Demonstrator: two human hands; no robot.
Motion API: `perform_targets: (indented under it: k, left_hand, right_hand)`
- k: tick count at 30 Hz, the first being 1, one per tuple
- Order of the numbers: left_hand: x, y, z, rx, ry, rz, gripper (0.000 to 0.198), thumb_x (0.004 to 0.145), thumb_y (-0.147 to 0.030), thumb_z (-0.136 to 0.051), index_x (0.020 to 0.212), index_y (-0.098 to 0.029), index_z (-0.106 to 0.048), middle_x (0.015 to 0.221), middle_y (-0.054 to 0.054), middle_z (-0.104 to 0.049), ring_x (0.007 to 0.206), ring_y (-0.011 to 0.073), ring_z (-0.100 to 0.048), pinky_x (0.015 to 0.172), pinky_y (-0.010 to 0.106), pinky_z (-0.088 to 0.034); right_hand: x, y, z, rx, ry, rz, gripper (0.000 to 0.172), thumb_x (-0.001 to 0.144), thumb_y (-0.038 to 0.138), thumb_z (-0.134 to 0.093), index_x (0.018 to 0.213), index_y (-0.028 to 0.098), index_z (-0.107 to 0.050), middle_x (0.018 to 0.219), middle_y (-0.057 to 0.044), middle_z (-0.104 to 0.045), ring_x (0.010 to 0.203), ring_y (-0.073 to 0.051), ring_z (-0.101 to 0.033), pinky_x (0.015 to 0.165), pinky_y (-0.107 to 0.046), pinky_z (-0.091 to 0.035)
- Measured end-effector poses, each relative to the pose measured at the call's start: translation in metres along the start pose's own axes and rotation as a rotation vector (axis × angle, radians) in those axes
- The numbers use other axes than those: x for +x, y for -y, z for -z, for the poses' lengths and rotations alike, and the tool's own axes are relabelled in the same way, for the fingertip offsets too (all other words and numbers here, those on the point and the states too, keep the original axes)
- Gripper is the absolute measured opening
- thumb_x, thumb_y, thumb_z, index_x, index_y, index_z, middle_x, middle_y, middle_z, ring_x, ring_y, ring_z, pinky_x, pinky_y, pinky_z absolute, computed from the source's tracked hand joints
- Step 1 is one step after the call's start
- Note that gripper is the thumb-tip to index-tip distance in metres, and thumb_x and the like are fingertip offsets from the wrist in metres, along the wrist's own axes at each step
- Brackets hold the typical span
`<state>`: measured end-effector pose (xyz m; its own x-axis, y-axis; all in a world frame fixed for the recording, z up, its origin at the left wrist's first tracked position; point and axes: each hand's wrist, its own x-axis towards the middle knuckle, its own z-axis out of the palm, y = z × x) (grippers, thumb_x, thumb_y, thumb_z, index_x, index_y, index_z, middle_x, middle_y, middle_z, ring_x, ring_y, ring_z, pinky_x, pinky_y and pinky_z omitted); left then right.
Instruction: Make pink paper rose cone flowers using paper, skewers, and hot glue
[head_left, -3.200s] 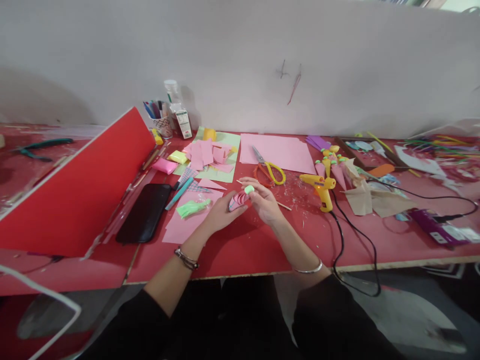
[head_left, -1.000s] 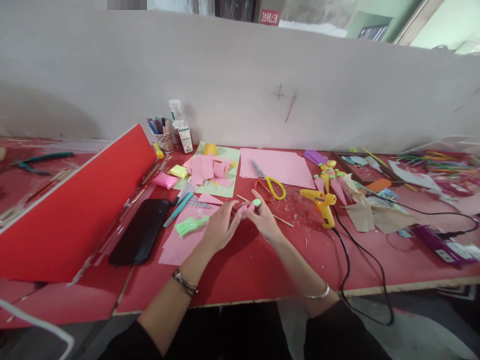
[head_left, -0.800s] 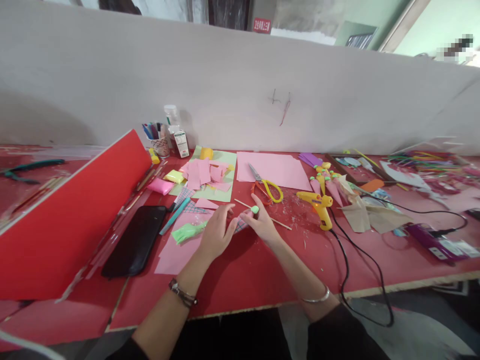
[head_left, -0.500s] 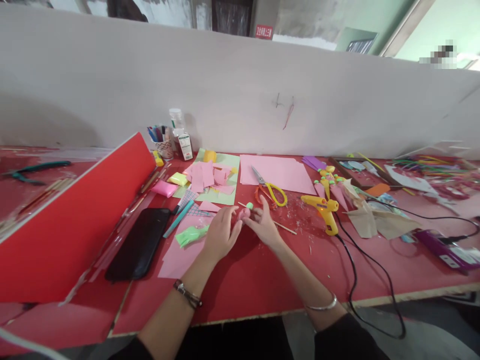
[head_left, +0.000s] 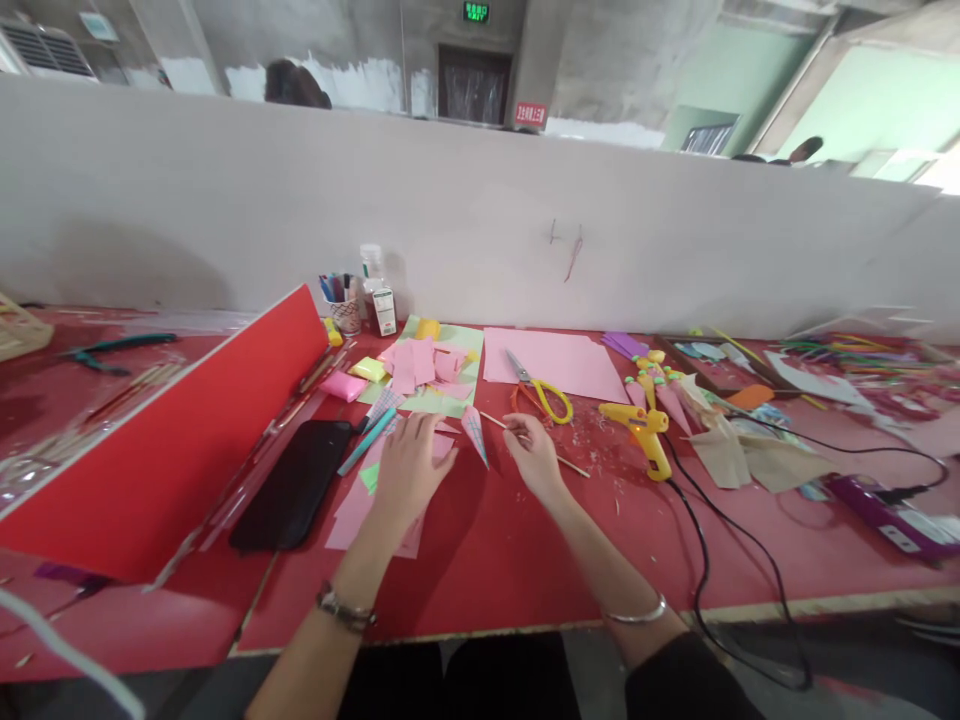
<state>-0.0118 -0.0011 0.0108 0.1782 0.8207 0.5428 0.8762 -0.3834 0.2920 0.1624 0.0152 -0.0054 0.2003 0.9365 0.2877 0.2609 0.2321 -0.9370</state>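
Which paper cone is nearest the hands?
The checked pink cone between the left hand and right hand; the other cones lie behind the glue gun.

The paper cone is pink (with a bluish grid), the glue gun yellow, the tabletop red.

Craft workshop, shared public-type room by the look of it. Red-topped bench carries a yellow plastic hot-glue gun, steel scissors with yellow and red handles, flat pink paper sheets, a white patterned cup of pens, a purple power strip. Low pale-grey partition behind. Beyond it: patchily painted grey concrete wall, lit green EXIT sign, red sign with white characters.
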Motion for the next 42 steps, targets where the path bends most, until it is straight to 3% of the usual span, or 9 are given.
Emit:
perform_targets:
  k: [4, 9, 14, 17, 21, 26, 31, 36, 42]
  left_hand:
    - [-0.019, 0.025, 0.015, 0.175, 0.156, 0.054, 0.028, 0.071, -0.031, -0.057, 0.094, -0.015, -0.054, 0.095, 0.013, -0.062, 0.09, 0.0294, -0.056, 0.071, 0.038, -0.046]
    - [-0.021, 0.041, 0.026, 0.13, 0.27, 0.09, 0.026, 0.071, -0.035, -0.058, 0.089, -0.016, -0.057, 0.09, 0.012, -0.064, 0.089, 0.0284, -0.058, 0.072, 0.038, -0.046]
    - [-0.006, 0.029, 0.036, -0.238, 0.215, 0.021, 0.038, 0.074, -0.033, -0.056, 0.107, -0.018, -0.048, 0.105, 0.009, -0.059, 0.096, 0.021, -0.056, 0.078, 0.032, -0.045]
    - [0.004, 0.018, 0.039, -0.399, 0.16, -0.006, 0.047, 0.075, -0.039, -0.055, 0.115, -0.018, -0.042, 0.101, 0.008, -0.06, 0.093, 0.0202, -0.056, 0.078, 0.032, -0.045]
    - [0.015, 0.009, 0.033, -0.49, 0.187, 0.011, 0.052, 0.078, -0.04, -0.051, 0.122, -0.019, -0.036, 0.091, 0.005, -0.062, 0.081, 0.0181, -0.059, 0.07, 0.03, -0.046]
    - [0.024, 0.008, 0.017, -0.374, 0.254, -0.062, 0.045, 0.08, -0.036, -0.046, 0.12, -0.017, -0.039, 0.09, 0.006, -0.063, 0.077, 0.0183, -0.061, 0.064, 0.027, -0.046]
    - [0.019, 0.007, 0.002, -0.318, 0.256, -0.172, 0.053, 0.077, -0.03, -0.048, 0.126, -0.016, -0.032, 0.088, 0.005, -0.063, 0.075, 0.018, -0.062, 0.062, 0.026, -0.047]
    - [0.009, 0.005, -0.004, -0.294, 0.383, -0.205, 0.063, 0.072, -0.025, -0.054, 0.129, -0.019, -0.028, 0.088, 0.005, -0.063, 0.073, 0.0187, -0.062, 0.058, 0.024, -0.045]
    - [0.007, 0.003, -0.003, -0.38, 0.381, -0.14, 0.061, 0.075, -0.026, -0.049, 0.13, -0.016, -0.024, 0.085, 0.004, -0.063, 0.073, 0.0177, -0.061, 0.061, 0.025, -0.046]
  right_hand:
    - [-0.001, 0.003, -0.001, -0.017, 0.044, 0.041, 0.013, 0.065, 0.028, -0.048, 0.073, 0.02, -0.054, 0.075, -0.003, -0.056, 0.071, -0.016, -0.054, 0.065, -0.03, -0.045]
    - [-0.006, 0.014, -0.004, -0.03, 0.158, 0.101, 0.011, 0.067, 0.024, -0.046, 0.07, 0.02, -0.056, 0.07, -0.002, -0.059, 0.064, -0.014, -0.054, 0.061, -0.028, -0.044]
    - [-0.005, 0.036, -0.013, -0.027, 0.425, 0.194, 0.016, 0.067, 0.019, -0.05, 0.078, 0.02, -0.06, 0.074, -0.002, -0.059, 0.068, -0.013, -0.055, 0.062, -0.026, -0.044]
    - [0.0, 0.051, -0.016, 0.02, 0.524, 0.195, 0.015, 0.07, 0.02, -0.05, 0.08, 0.019, -0.061, 0.079, -0.002, -0.059, 0.073, -0.012, -0.055, 0.066, -0.026, -0.044]
    - [0.005, 0.059, -0.012, 0.067, 0.516, 0.217, 0.012, 0.07, 0.023, -0.055, 0.079, 0.019, -0.062, 0.075, -0.001, -0.058, 0.07, -0.012, -0.055, 0.066, -0.026, -0.045]
    - [0.008, 0.052, -0.004, 0.073, 0.591, 0.267, 0.017, 0.07, 0.028, -0.058, 0.085, 0.02, -0.064, 0.078, -0.001, -0.057, 0.069, -0.011, -0.054, 0.064, -0.025, -0.045]
    - [0.007, 0.038, -0.002, 0.028, 0.619, 0.294, 0.017, 0.072, 0.031, -0.058, 0.083, 0.02, -0.064, 0.074, -0.001, -0.054, 0.066, -0.011, -0.052, 0.063, -0.026, -0.044]
    - [-0.001, 0.028, -0.006, -0.032, 0.647, 0.336, 0.013, 0.067, 0.028, -0.062, 0.075, 0.019, -0.058, 0.072, -0.001, -0.053, 0.064, -0.012, -0.051, 0.062, -0.026, -0.043]
    - [-0.005, 0.024, -0.009, 0.123, 0.561, 0.193, 0.007, 0.071, 0.023, -0.054, 0.07, 0.02, -0.049, 0.065, 0.002, -0.051, 0.056, -0.01, -0.05, 0.055, -0.023, -0.042]
